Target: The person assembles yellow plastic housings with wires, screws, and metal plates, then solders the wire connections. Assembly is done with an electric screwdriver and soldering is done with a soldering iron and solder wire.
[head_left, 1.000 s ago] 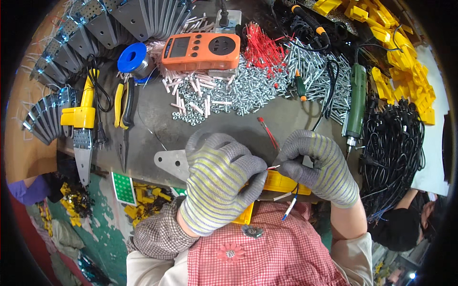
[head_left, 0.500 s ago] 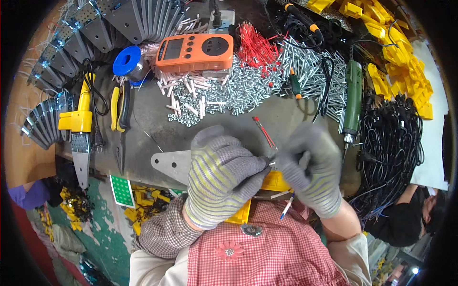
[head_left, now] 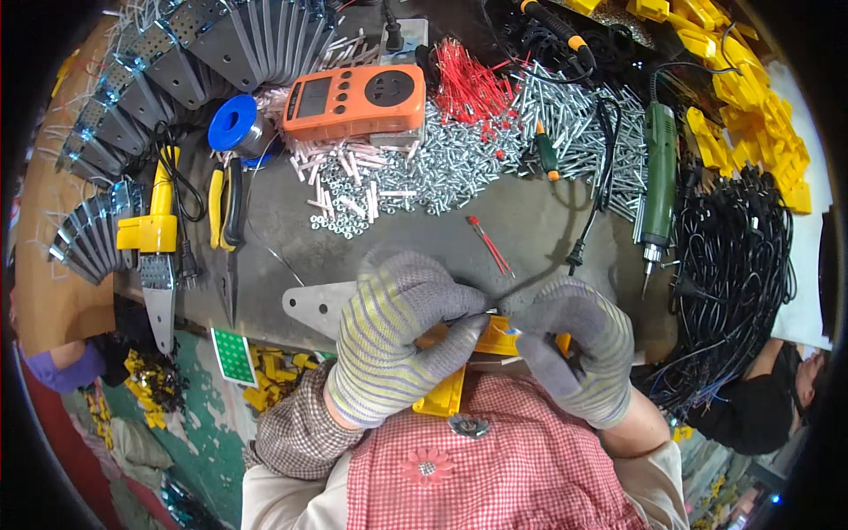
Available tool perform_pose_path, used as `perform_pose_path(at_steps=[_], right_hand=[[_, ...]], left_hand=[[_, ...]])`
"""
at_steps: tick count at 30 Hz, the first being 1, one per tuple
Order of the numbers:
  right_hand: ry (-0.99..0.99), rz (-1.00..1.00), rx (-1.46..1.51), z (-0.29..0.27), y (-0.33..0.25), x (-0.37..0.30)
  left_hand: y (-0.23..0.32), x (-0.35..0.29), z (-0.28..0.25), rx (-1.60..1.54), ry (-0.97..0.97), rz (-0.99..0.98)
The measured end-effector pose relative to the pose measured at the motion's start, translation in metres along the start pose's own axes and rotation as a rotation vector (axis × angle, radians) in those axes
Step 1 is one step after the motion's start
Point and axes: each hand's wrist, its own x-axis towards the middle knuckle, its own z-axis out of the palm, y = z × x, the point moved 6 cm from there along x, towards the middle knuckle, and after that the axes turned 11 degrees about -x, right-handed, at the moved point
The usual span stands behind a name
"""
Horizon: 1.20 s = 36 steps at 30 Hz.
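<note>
My gloved left hand [head_left: 402, 331] is closed in a pinch near the table's front edge; a tiny pale, shiny tip shows at its fingertips, too small to name. Facing it, my gloved right hand [head_left: 579, 349] has thumb and fingers together on a thin wire [head_left: 511, 331] with white and blue showing. Beneath both hands lies a yellow plastic handle shell [head_left: 496, 339], partly hidden; another yellow part [head_left: 442, 395] shows below my left hand. A grey metal blade plate [head_left: 311, 303] sticks out left of that hand. Two red-sleeved pieces [head_left: 490, 246] lie just beyond.
An orange meter [head_left: 353, 102] stands behind piles of screws [head_left: 450, 163] and nuts. Pliers [head_left: 226, 208], a solder spool [head_left: 237, 124] and a finished yellow-handled tool [head_left: 157, 234] sit left. A green electric screwdriver [head_left: 658, 177] and bundled black cords [head_left: 729, 256] lie right.
My right hand has come down and toward the left hand, bringing the wire's end near the left fingertips. A black cord with a plug now shows above the right hand.
</note>
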Motion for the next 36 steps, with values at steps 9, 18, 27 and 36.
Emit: perform_pose_path(at_steps=[9,18,27,36], right_hand=[[-0.013,0.071,-0.131,0.008,0.005,0.003],[0.012,-0.034,-0.186,0.002,-0.007,0.018],[0.015,-0.109,-0.301,0.004,-0.009,0.011],[-0.166,-0.162,-0.284,0.009,-0.016,0.033]], left_hand=[[-0.007,0.003,-0.003,-0.183,-0.071,-0.113],[0.018,0.010,-0.004,0.299,-0.220,0.182],[-0.004,0.010,-0.005,-0.158,-0.065,-0.082],[0.014,0.014,-0.018,0.137,-0.093,0.140]])
